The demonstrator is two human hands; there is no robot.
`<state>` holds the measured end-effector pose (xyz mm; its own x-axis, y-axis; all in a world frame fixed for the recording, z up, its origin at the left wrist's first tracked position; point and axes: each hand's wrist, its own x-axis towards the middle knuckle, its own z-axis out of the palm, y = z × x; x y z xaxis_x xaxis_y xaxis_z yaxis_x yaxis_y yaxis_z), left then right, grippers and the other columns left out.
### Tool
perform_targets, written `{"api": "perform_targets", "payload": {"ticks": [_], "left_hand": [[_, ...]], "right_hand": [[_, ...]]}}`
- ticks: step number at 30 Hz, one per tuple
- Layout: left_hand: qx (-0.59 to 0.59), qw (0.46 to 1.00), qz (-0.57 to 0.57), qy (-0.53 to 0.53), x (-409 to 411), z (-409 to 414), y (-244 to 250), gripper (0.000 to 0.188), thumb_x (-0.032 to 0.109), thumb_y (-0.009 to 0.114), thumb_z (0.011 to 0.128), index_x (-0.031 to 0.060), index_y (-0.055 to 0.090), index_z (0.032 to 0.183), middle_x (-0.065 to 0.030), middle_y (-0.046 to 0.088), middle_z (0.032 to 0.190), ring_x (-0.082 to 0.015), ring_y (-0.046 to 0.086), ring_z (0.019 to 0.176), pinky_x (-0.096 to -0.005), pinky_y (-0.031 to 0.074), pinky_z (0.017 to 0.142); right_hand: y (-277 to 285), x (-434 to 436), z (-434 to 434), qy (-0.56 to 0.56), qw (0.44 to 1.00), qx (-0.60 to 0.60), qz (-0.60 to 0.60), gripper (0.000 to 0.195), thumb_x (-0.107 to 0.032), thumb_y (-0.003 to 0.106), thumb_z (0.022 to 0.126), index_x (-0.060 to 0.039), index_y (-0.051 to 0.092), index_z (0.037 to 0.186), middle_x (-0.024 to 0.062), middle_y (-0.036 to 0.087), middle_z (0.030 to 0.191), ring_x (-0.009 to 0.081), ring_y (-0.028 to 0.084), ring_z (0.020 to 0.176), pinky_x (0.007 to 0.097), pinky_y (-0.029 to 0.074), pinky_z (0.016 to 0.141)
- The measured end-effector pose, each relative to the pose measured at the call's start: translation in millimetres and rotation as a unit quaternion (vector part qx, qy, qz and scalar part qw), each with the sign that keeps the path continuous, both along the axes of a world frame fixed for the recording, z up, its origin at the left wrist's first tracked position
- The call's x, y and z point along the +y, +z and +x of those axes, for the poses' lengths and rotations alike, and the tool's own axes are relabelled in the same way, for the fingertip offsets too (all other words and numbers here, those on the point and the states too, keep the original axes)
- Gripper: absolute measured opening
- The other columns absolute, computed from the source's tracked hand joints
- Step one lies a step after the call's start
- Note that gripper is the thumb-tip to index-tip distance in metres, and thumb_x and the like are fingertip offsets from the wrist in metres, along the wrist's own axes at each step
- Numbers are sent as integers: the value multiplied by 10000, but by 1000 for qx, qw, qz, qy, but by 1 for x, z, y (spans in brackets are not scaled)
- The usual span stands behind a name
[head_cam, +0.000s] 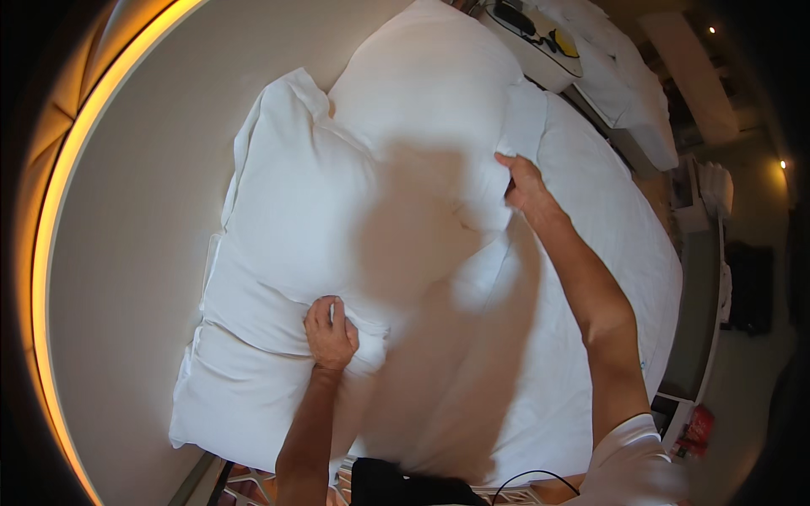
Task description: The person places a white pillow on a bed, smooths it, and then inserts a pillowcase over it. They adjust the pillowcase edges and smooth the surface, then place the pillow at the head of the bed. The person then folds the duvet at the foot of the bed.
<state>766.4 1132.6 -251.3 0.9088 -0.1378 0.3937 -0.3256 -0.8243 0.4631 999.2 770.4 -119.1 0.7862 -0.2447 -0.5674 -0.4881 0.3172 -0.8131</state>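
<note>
A white pillow [297,190] with a flat fabric border lies before me on a bed with a white duvet [595,234]. My left hand [332,335] has its fingers curled on the pillow's near edge. My right hand [524,180] grips the same pillow's right side, thumb towards the far end. Under its near part, by my left wrist, rests another white pillow [243,395]. A third white pillow [424,82] lies beyond. My shadow falls across the middle of the bedding, so folds there are hard to make out.
A grey-beige headboard [145,209] runs along the left, edged by a glowing light strip [44,272]. Past the far pillow stands a nightstand [550,69] with dark and yellow items. Another bed [620,82] is beyond it. A red package [696,430] sits at lower right.
</note>
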Motion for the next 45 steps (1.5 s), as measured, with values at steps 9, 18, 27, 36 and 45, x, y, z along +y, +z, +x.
{"api": "perform_targets", "payload": {"ticks": [9,18,27,36,45], "left_hand": [[4,1000,24,5,-3,0,1,388,80,570,779,-6,565,1157,-135,530,1192,-348,504,1099,-486,420,896],[-21,998,51,-4,0,-6,-12,398,76,559,792,-12,559,1180,-144,527,1215,-360,496,1134,-497,417,915],[3,999,36,-12,-9,-2,0,394,65,564,803,-25,549,1186,-159,523,1217,-369,494,1138,-494,416,933],[36,999,10,31,-9,-2,6,405,56,595,754,-53,560,1143,-206,533,1204,-396,486,1136,-491,406,979],[109,989,-95,28,-22,-1,14,741,241,745,730,-5,457,1366,-270,494,1247,-432,444,1194,-514,381,993]], "right_hand": [[50,-47,-23,-15,1000,-7,1,430,-53,612,912,73,453,1291,195,530,1275,322,576,1090,453,501,975],[-23,-50,-84,80,986,88,-120,835,-482,676,866,20,342,1443,168,456,1428,306,442,1300,468,344,1097],[-14,-33,-94,16,975,104,-194,930,-389,790,780,146,330,1386,292,440,1391,345,453,1286,465,371,1071],[244,-17,-126,37,940,-183,-287,440,-110,696,835,84,570,1209,169,646,1090,225,641,929,323,539,801],[154,-169,-420,-134,931,-32,-337,483,-101,639,867,16,515,1320,135,611,1180,269,607,1027,386,504,890]]}}
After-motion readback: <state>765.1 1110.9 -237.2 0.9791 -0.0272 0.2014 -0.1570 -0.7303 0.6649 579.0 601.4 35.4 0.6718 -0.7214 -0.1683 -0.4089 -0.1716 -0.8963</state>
